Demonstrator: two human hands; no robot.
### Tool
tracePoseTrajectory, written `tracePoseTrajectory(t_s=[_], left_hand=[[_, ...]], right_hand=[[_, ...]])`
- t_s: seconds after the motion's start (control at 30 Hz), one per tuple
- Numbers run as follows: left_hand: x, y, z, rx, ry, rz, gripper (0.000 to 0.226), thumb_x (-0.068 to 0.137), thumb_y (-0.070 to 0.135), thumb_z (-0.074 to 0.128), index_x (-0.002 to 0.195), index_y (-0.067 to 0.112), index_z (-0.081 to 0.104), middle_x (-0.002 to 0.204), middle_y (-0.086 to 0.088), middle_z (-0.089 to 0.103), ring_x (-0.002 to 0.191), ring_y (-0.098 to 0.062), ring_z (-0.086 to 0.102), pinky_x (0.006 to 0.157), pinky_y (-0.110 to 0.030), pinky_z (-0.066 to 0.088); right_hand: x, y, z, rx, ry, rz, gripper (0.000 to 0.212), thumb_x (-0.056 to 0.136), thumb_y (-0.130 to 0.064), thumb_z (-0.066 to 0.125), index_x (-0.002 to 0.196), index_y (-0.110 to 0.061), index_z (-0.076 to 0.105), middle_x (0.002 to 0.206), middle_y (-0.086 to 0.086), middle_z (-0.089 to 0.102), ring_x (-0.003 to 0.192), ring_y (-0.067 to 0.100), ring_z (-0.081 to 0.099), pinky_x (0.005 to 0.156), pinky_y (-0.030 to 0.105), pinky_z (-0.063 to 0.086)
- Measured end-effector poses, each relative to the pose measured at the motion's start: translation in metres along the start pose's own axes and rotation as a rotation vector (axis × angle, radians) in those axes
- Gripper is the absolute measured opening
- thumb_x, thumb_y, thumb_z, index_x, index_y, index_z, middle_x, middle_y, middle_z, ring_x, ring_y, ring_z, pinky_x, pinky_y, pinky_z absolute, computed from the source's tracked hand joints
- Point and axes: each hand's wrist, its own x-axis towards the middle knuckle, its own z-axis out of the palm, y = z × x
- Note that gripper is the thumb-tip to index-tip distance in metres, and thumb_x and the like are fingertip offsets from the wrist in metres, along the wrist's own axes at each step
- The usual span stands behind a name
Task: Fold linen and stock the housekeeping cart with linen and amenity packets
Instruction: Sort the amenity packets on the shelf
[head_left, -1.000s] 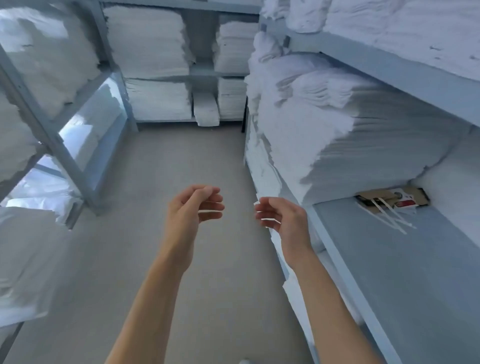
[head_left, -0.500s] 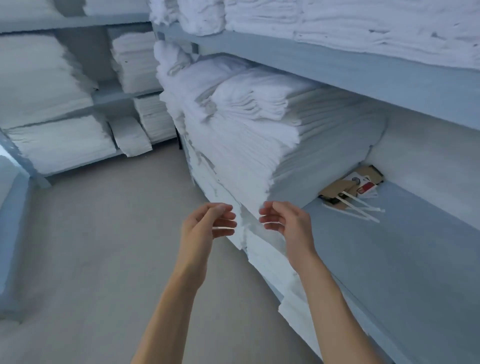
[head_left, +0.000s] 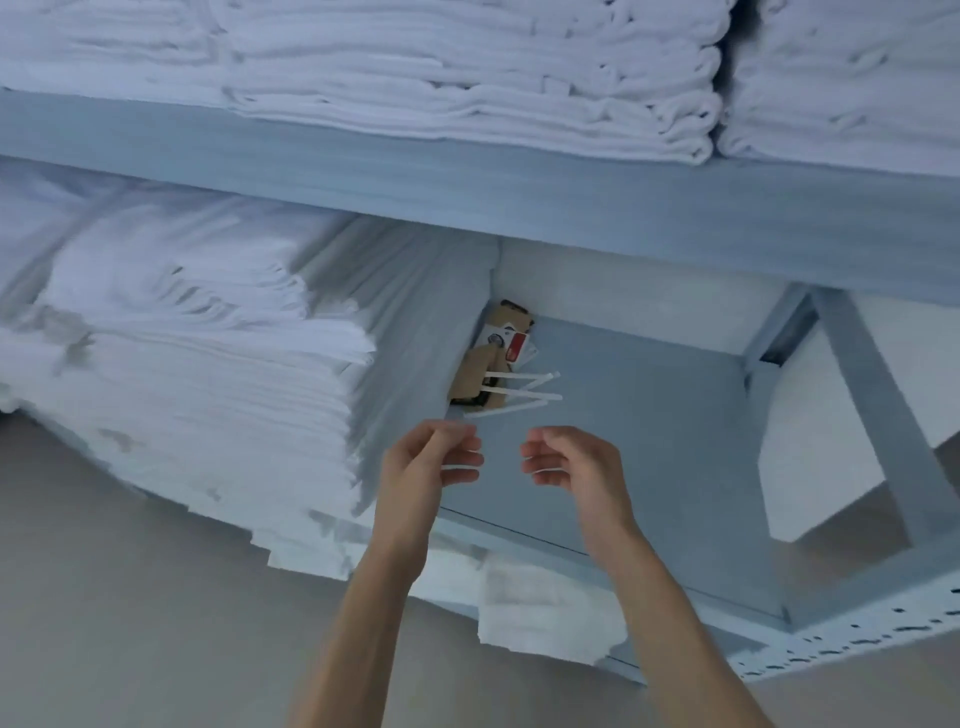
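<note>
Both of my hands hover over the front of a grey-blue shelf (head_left: 649, 447). My left hand (head_left: 421, 467) has curled fingers that pinch a thin white strip packet. My right hand (head_left: 576, 467), a little apart from it, also has curled fingers with a thin white strip between them. Just beyond my fingertips, several similar white strip packets (head_left: 519, 397) lie loose on the shelf. They rest against brown cardboard amenity packets (head_left: 488, 364) with a red-and-white label. A tall stack of folded white linen (head_left: 208, 374) fills the shelf's left part.
Folded white towels (head_left: 467, 78) are piled on the shelf above, whose front beam (head_left: 519, 197) runs overhead. A diagonal metal brace (head_left: 872, 410) closes the shelf's right end. More white linen (head_left: 540, 608) sticks out from under the shelf. Grey floor (head_left: 130, 597) lies at lower left.
My view has swung right from the aisle to face the shelf. Both hands have moved forward over the shelf toward the loose packets, still pinching their white strips.
</note>
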Motion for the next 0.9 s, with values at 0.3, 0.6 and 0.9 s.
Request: tracePoseTrajectory(t_s=[0.3,0.6,0.9], left_hand=[[0.060,-0.031,0.000,0.062,-0.207,-0.093,0.020,0.093,0.015,0.057,0.088,0.005,0.075,0.085,-0.014,0.074,0.083,-0.031,0.071,0.072,-0.035,0.057],[0.122,-0.084,0.018,0.059,-0.196,-0.116,0.020,0.091,0.017,0.059,0.083,0.008,0.076,0.082,-0.013,0.074,0.079,-0.028,0.072,0.075,-0.039,0.059],[0.190,-0.205,0.039,0.034,-0.145,-0.087,0.018,0.093,0.013,0.058,0.088,0.005,0.074,0.084,-0.014,0.074,0.081,-0.029,0.071,0.075,-0.039,0.059]], right_hand=[[0.009,0.016,-0.001,0.028,0.189,-0.011,0.021,0.079,-0.024,0.060,0.077,-0.012,0.077,0.080,0.015,0.074,0.067,0.023,0.069,0.060,0.027,0.054],[0.080,0.051,-0.011,-0.072,0.141,0.020,0.029,0.072,-0.027,0.060,0.085,-0.005,0.075,0.079,0.013,0.075,0.068,0.023,0.068,0.062,0.028,0.052],[0.170,0.161,-0.021,0.009,0.224,-0.004,0.021,0.083,-0.019,0.065,0.090,-0.001,0.074,0.082,0.015,0.075,0.069,0.024,0.068,0.067,0.033,0.051]])
